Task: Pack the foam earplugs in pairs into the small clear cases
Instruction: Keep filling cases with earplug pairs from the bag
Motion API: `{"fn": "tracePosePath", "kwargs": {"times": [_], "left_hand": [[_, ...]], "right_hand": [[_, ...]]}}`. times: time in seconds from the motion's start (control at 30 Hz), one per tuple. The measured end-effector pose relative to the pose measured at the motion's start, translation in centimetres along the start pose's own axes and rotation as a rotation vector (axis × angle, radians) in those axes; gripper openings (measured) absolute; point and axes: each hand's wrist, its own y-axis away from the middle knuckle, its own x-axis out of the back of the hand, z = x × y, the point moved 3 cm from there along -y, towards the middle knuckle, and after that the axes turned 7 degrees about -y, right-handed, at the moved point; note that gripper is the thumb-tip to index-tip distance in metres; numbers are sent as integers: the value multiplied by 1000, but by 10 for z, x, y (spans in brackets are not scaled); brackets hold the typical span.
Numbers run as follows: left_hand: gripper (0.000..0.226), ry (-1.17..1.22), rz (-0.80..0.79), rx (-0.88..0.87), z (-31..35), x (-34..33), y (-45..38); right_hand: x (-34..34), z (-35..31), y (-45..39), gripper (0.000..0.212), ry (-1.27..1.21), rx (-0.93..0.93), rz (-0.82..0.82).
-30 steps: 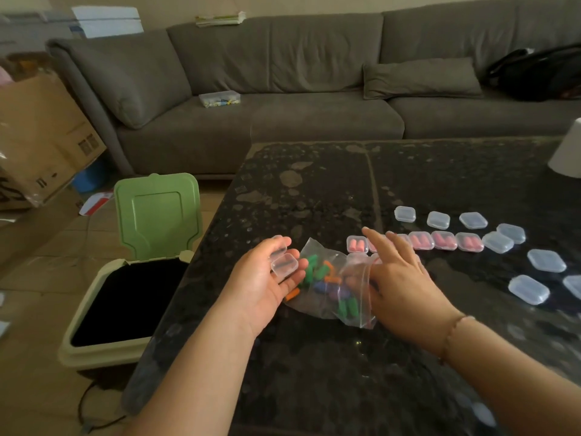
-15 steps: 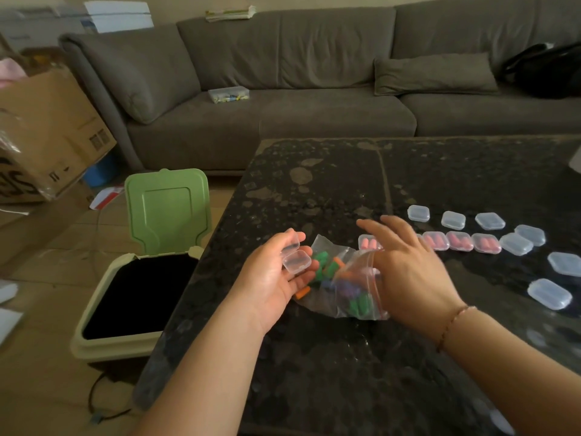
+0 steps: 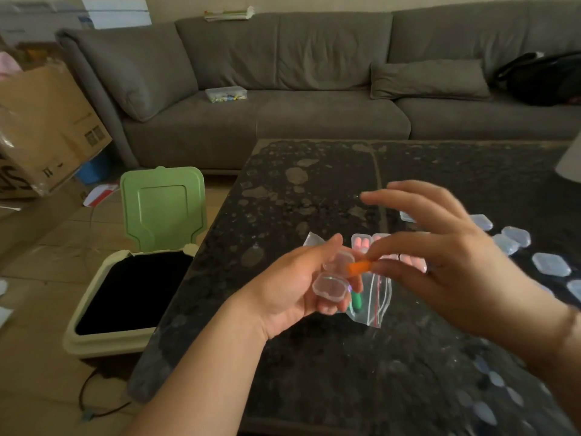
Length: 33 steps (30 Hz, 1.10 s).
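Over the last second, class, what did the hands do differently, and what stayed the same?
The right hand left the bag, rose, and now pinches an orange earplug beside the open case. The left hand lifted a little toward it, keeping its grip on the case. The bag still lies on the table, and the filled pink cases and empty cases stay in their rows.

text: none legible | cardboard box: printed marks and partial letters, unreadable
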Motion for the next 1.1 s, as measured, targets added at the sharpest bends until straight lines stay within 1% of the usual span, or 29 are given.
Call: {"fn": "tracePosePath", "kwargs": {"times": [0.07, 0.17, 0.33, 0.63, 0.67, 0.77, 0.83, 0.87, 0.93, 1.0, 1.03, 1.07, 1.1], "left_hand": [[51, -40, -64, -8, -1, -5, 0], [53, -44, -114, -3, -2, -10, 2], [54, -48, -95, 10, -3, -8, 4], [54, -31, -83, 0, -2, -7, 5], [55, -27, -75, 2, -1, -8, 5], [66, -19, -66, 13, 0, -6, 6], [62, -24, -53, -14, 0, -3, 5], [59, -20, -30, -41, 1, -1, 5], [59, 4, 81, -122, 1, 4, 2], [55, 60, 214, -214, 2, 10, 0], [52, 92, 270, -248, 2, 12, -1], [50, 108, 313, -272, 2, 13, -1], [49, 107, 350, -288, 3, 14, 0]], "right_hand": [[-11, -9, -2, 20, 29, 51, -29], [-22, -16, -5, 15, 111, 93, -64], [-32, -20, -6, 25, 255, 105, -127], [-40, -28, -6, 19, 283, 68, -140], [-40, -29, -6, 19, 273, 65, -123], [-38, -31, -5, 16, 219, 45, -47], [-33, -29, -5, 13, 191, 35, 30], [-29, -27, -5, 14, 168, 26, 85], [-18, -22, -5, 19, 121, -23, 231], [-5, -13, -5, 16, 108, -138, 385], [2, -7, -4, 14, 116, -220, 428], [6, 1, -1, 14, 128, -310, 428], [8, 9, 1, 15, 139, -401, 386]]}}
